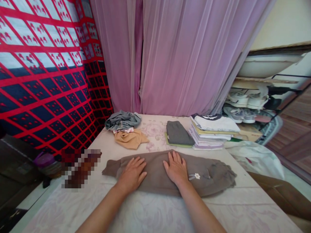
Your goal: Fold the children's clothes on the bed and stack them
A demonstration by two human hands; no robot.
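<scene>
A grey-brown garment (209,181) with a small white flower on it lies folded lengthwise across the pale floral sheet (150,213). My left hand (132,173) rests flat on its left part, fingers stretched out. My right hand (176,168) lies flat on its middle, fingers spread, just left of the flower. Neither hand grips anything.
Behind the garment lie a loose heap of grey and tan clothes (125,129), a folded dark grey piece (178,133) and a stack of folded light clothes (212,132). A pink curtain (182,55) hangs at the back, a red-and-navy cloth (46,74) at left, a shoe rack (252,103) at right.
</scene>
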